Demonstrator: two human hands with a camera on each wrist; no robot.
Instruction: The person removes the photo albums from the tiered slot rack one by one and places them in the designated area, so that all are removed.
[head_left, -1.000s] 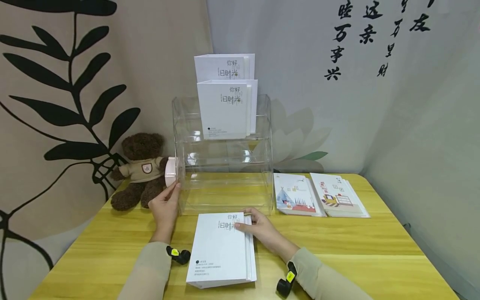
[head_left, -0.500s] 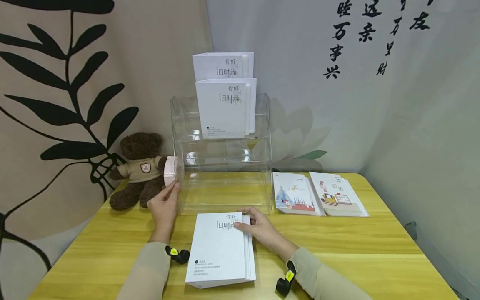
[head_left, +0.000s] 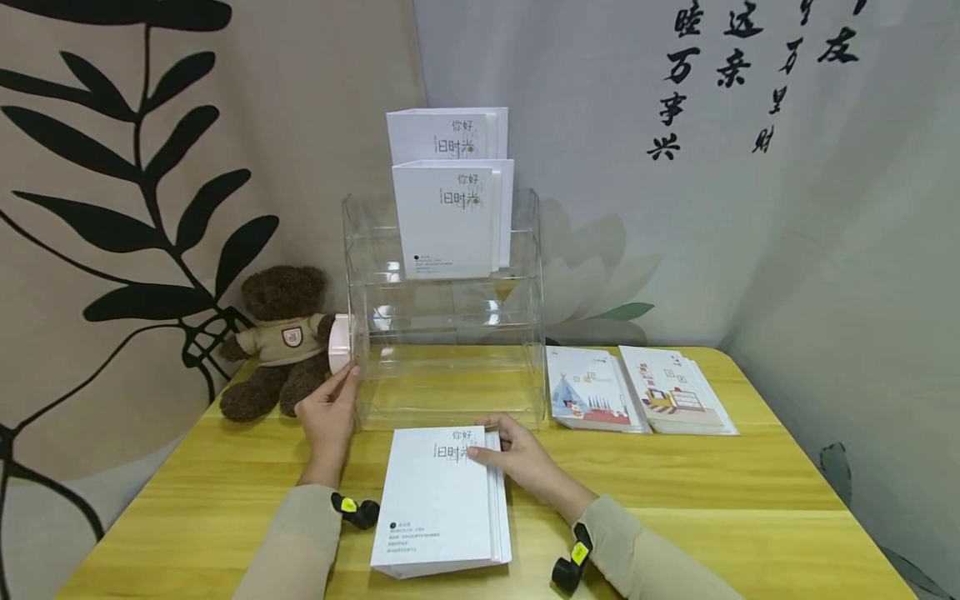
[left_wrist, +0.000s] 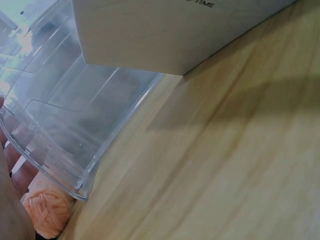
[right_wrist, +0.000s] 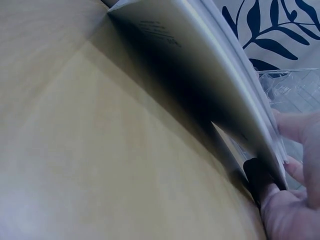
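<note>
Your left hand [head_left: 328, 417] pinches the clear tiered rack [head_left: 450, 327] just rightward of it; your right hand [head_left: 531, 465] grips the white 你好旧时光 book [head_left: 435, 508] to its left.

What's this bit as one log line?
left hand: holds clear display rack | right hand: grips nearest white book | teddy bear: beside rack
</note>
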